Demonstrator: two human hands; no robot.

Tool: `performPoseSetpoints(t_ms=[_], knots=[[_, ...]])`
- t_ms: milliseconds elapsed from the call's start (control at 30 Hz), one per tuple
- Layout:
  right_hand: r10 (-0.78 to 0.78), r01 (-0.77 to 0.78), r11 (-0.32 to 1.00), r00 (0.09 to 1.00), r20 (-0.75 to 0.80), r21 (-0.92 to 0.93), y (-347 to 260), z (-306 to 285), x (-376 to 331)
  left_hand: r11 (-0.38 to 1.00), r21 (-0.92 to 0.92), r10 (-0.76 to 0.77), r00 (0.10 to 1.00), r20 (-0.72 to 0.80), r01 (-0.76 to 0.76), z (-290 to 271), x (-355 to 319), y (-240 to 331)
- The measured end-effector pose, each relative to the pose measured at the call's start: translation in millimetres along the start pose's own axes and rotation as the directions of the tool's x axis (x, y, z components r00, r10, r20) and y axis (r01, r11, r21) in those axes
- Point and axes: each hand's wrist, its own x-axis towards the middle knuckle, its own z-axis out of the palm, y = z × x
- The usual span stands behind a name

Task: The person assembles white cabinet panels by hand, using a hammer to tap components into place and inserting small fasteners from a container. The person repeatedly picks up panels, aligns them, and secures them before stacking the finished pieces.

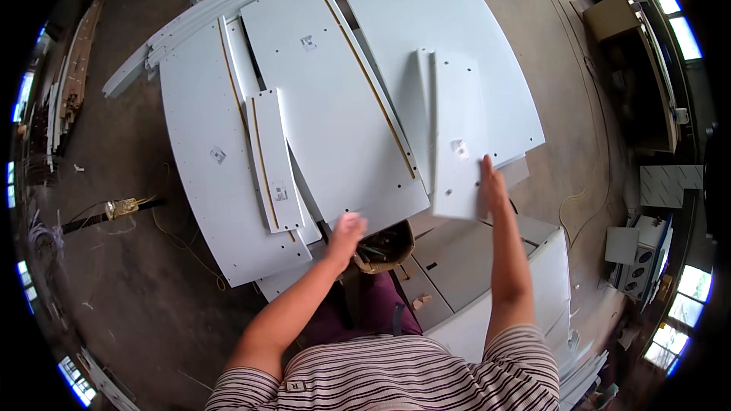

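White flat wooden panels (335, 106) lie spread over the concrete floor (137, 274), edges banded tan. On the rightmost one rests a narrow white rectangular board (457, 133), label near its lower end. Right hand (493, 183) touches that board's lower right edge, fingers straight and together. Left hand (346, 232), left of the board, hovers over a small basket of hardware (387, 247), fingers curled.

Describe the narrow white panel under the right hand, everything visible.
The narrow panel is a long white board, smooth and flat like laminated particleboard. It lies lengthwise on top of a larger white panel, its near end overhanging. A small sticker sits near its lower half, and a few small drilled holes show. The right hand rests fingers on its near right edge.
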Motion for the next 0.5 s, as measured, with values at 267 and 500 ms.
performPoseSetpoints(t_ms=[267, 500], knots=[[-0.667, 0.476, 0.684, 0.715, -0.21, -0.553, -24.8, 12.9, 32.6, 0.994, 0.107, 0.016, 0.933, -0.361, 0.025, -51.3, 33.4, -56.8], [-0.537, 0.525, 0.74, 0.838, 0.102, -0.419, -31.7, 173.0, -54.0, 0.985, 0.007, -0.157, 0.924, -0.349, 0.17, -88.4, 77.8, -75.4]])
